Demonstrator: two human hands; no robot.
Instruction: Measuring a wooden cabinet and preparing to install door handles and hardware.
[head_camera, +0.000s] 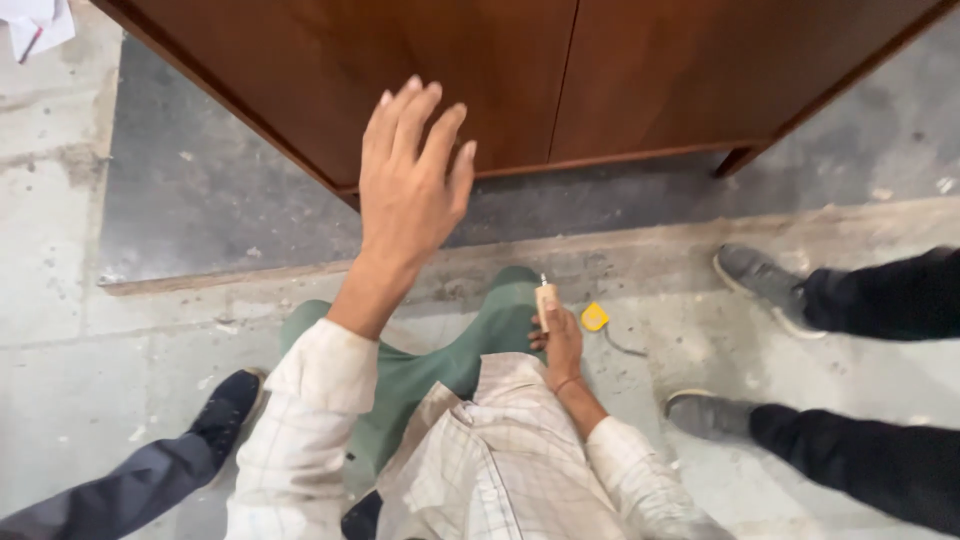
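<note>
My left hand (412, 175) is raised with fingers spread, reaching toward the lower edge of a brown wooden cabinet (520, 80); it holds nothing and I cannot tell if the fingertips touch the wood. My right hand (560, 340) rests low by my green-trousered knee (505, 310), shut on a small wooden-handled tool (545, 298) with a metal tip pointing up. A yellow tape measure (594, 317) lies on the concrete floor just right of that hand.
Another person's two grey shoes (765, 285) and dark trousers stand at the right. A dark shoe and leg (225, 410) of someone else sits at the lower left. A dark floor slab lies under the cabinet, and papers (35, 25) lie at the top left.
</note>
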